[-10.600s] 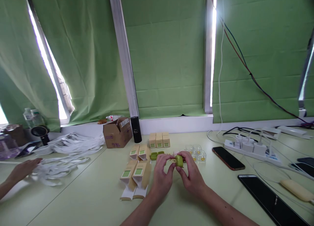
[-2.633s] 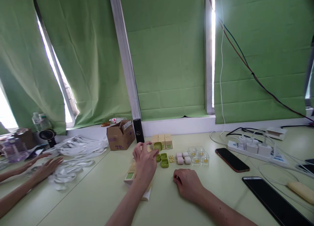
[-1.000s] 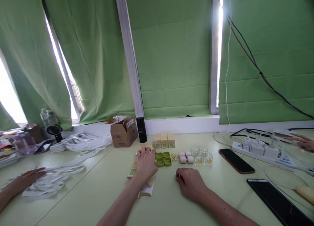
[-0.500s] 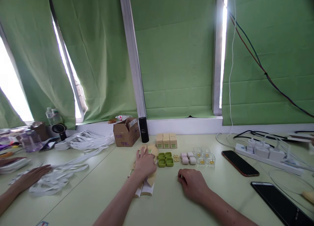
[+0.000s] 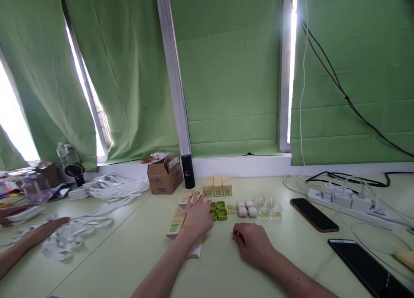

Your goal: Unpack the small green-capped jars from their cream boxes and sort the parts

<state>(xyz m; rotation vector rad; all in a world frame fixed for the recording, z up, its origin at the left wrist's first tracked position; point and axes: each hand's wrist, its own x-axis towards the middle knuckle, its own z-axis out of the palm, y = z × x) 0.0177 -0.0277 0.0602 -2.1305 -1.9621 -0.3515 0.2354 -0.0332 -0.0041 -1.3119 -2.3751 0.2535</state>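
Note:
My left hand point(image 5: 198, 215) lies over several flattened tan cartons point(image 5: 175, 227) with green windows, its fingers apart and slightly bent. Its thumb side borders the small olive-green square trays point(image 5: 221, 214) and partly covers them. Loosely curled, my right hand point(image 5: 250, 242) rests on the table with nothing visible in it. Beyond it are pale pink rounded blocks point(image 5: 247, 208), small gold-coloured pieces point(image 5: 230, 208) and clear cups with yellow centres point(image 5: 267, 206). Three folded tan boxes point(image 5: 218, 186) stand upright in a row behind the green trays.
A brown cardboard box point(image 5: 164, 177) and black cylinder point(image 5: 188, 171) stand at the back. To the left lie white straps point(image 5: 66, 237) under another person's hand point(image 5: 48, 230). Two phones point(image 5: 314, 214) and a power strip point(image 5: 351, 207) with cables occupy the right.
My left hand has shifted right, towards the green trays, uncovering more of the cartons on its left. My right hand keeps its curled pose on the table.

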